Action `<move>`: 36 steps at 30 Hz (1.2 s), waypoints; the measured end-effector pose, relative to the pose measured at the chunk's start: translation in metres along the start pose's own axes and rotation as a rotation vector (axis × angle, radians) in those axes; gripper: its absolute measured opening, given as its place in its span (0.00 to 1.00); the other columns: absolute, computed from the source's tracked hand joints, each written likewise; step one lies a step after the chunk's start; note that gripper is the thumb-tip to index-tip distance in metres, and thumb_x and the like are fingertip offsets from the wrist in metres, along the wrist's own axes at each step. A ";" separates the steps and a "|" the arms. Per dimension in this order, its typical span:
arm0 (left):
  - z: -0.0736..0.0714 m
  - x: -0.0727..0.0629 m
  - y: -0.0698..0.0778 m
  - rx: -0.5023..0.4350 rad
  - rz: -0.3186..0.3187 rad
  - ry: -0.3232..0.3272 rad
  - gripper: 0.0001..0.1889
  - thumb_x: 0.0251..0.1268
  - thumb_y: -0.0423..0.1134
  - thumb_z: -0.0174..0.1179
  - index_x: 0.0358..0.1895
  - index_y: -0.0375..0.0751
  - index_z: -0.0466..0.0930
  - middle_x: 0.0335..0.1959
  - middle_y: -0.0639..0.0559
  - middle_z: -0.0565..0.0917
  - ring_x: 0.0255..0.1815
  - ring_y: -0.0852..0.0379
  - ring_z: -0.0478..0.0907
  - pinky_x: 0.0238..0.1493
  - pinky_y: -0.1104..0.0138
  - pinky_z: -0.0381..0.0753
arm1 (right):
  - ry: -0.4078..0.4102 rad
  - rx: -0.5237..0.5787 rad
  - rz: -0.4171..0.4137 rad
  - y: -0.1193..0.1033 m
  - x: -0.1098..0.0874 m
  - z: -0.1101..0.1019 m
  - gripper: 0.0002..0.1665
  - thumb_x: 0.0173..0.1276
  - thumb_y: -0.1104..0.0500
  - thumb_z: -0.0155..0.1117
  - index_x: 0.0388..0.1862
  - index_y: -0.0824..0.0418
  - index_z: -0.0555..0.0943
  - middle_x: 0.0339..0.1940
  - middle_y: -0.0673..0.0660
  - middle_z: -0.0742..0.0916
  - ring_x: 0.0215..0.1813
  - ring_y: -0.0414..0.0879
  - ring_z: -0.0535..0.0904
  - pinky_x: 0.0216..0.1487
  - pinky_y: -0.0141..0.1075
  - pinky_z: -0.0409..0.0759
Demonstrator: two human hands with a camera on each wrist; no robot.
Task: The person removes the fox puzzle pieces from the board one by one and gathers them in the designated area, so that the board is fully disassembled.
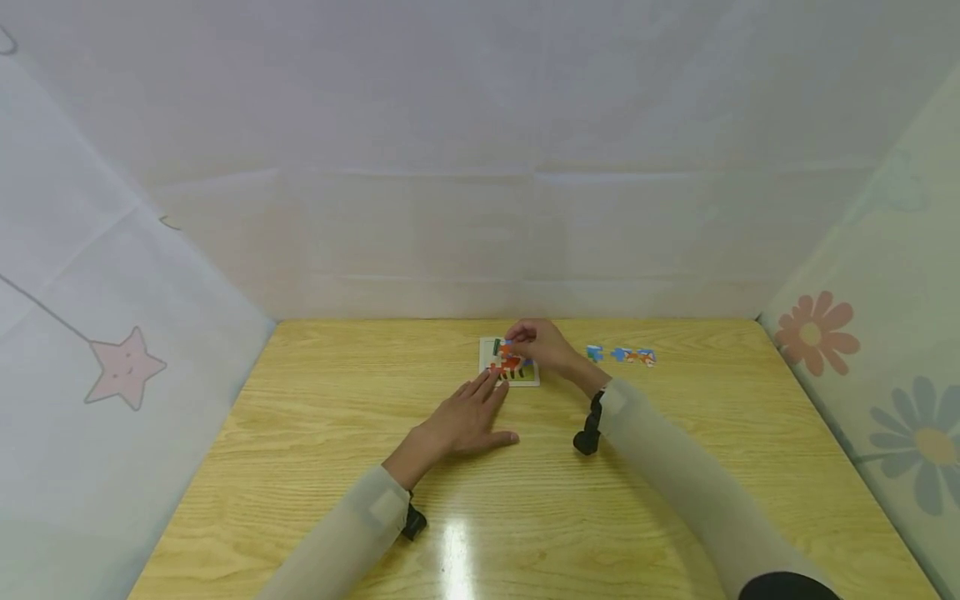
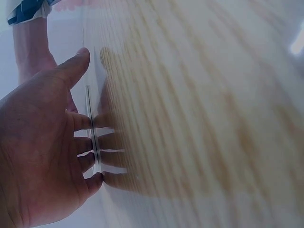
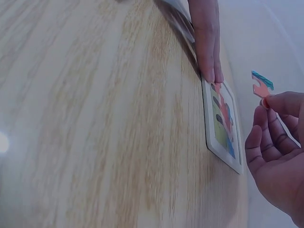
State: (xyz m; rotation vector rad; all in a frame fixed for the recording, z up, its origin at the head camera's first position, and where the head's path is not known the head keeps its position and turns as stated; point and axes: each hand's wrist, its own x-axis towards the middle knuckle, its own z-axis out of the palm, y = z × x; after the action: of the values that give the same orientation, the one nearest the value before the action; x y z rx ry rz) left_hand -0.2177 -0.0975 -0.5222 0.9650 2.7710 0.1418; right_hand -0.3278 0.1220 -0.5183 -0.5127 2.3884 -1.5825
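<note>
A small puzzle board (image 1: 530, 380) with a pale frame lies toward the back of the table, partly filled with pieces of a red animal on green. My left hand (image 1: 467, 419) rests flat with its fingers straight, the fingertips on the board's near left edge; the left wrist view shows the same hand (image 2: 52, 142) at that edge. Over the board, my right hand (image 1: 546, 343) pinches a jigsaw piece (image 3: 262, 85) between thumb and fingers. That piece is orange-red with a teal striped corner, held up clear of the board (image 3: 223, 154) in the right wrist view.
Right of the board lie several loose puzzle pieces: a blue-green one (image 1: 594, 353) and a cluster with orange and white (image 1: 637, 357). The wooden table (image 1: 315, 417) meets a white cloth backdrop (image 1: 420, 233) at its back edge.
</note>
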 end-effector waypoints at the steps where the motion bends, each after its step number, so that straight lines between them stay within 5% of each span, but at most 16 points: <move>1: 0.000 0.000 0.000 -0.002 0.001 0.000 0.51 0.77 0.73 0.48 0.87 0.39 0.51 0.88 0.38 0.48 0.89 0.42 0.43 0.84 0.46 0.56 | -0.005 0.008 0.003 0.001 -0.001 -0.002 0.10 0.78 0.62 0.67 0.54 0.63 0.86 0.46 0.59 0.88 0.47 0.51 0.85 0.52 0.51 0.86; 12: -0.001 0.000 0.000 0.011 0.001 -0.006 0.51 0.77 0.73 0.48 0.87 0.39 0.50 0.88 0.38 0.47 0.89 0.43 0.43 0.84 0.47 0.56 | -0.029 0.009 0.029 0.003 -0.017 -0.021 0.11 0.78 0.62 0.67 0.55 0.62 0.86 0.47 0.58 0.88 0.49 0.51 0.85 0.57 0.56 0.84; 24: -0.002 -0.001 0.001 -0.011 0.002 -0.007 0.51 0.76 0.73 0.49 0.87 0.40 0.49 0.88 0.39 0.46 0.89 0.43 0.42 0.84 0.46 0.55 | -0.073 0.051 0.057 -0.004 -0.041 -0.040 0.11 0.79 0.64 0.65 0.56 0.66 0.84 0.47 0.62 0.86 0.54 0.63 0.83 0.61 0.62 0.81; 36: -0.002 -0.001 0.003 -0.020 -0.002 -0.009 0.51 0.76 0.73 0.49 0.87 0.40 0.50 0.88 0.39 0.45 0.89 0.42 0.42 0.84 0.46 0.55 | -0.071 0.006 0.064 0.005 -0.063 -0.056 0.12 0.79 0.63 0.65 0.57 0.65 0.84 0.48 0.63 0.87 0.51 0.63 0.83 0.52 0.53 0.83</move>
State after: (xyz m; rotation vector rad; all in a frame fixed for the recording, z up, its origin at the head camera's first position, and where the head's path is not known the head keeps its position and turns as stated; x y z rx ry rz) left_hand -0.2159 -0.0961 -0.5199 0.9557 2.7574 0.1640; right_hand -0.2922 0.1963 -0.5011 -0.4789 2.3238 -1.5180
